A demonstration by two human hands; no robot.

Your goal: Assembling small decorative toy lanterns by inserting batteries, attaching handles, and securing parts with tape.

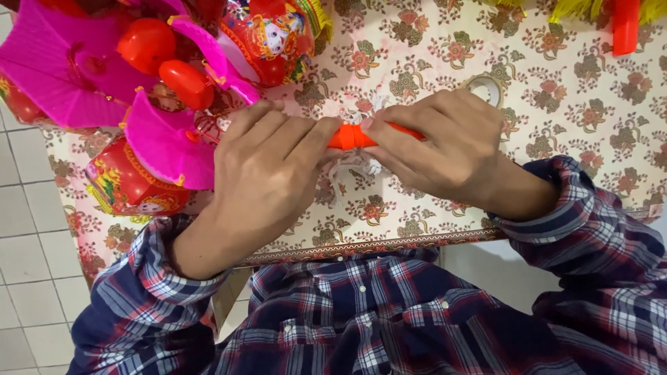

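Two hands | left hand [267,167], right hand [434,149] | each grip pinching orange stick [351,137] between them

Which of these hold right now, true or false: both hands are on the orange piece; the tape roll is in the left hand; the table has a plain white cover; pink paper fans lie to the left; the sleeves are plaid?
1. Both hands grip the orange piece. True: the left hand and right hand pinch the orange piece between their fingers.
2. The tape roll is in the left hand. False: the tape roll lies on the table, partly behind the right hand.
3. The table has a plain white cover. False: the tablecloth carries a floral pattern.
4. Pink paper fans lie to the left. True: the pink paper fans sit among red lantern decorations.
5. The sleeves are plaid. True.
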